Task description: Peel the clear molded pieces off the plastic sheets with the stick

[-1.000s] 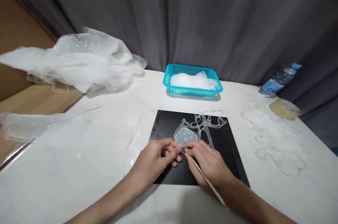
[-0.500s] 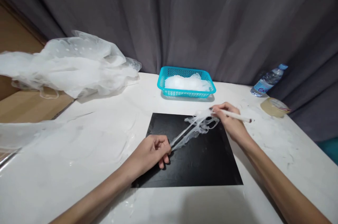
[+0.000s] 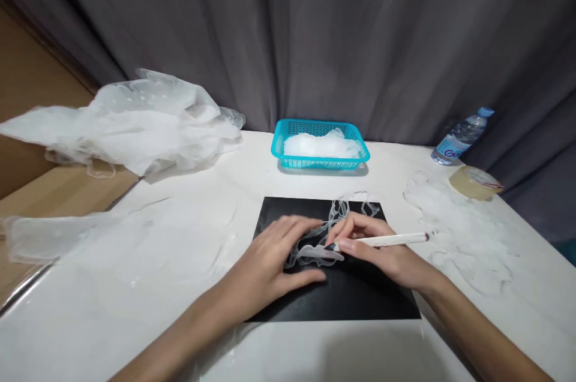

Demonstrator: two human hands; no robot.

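In the head view, my right hand is closed round a slim white pen, its dark tip pointing left at a strip of sheer white fabric. The strip lies bunched and curled on a black mat, with loops trailing past the mat's far edge behind my right hand. My left hand rests over the strip's left end, thumb and fingers spread apart. Part of the fabric is hidden under both hands.
A blue basket holding white material stands behind the mat. Piled sheer fabric lies back left beside a cardboard box. Toward the right are a water bottle, a tape roll and loose sheer scraps. A grey curtain hangs behind.
The strip, earlier stretched between both hands, now lies slack on the mat. My left hand has opened from a pinch. My right hand has come down and left with the pen.
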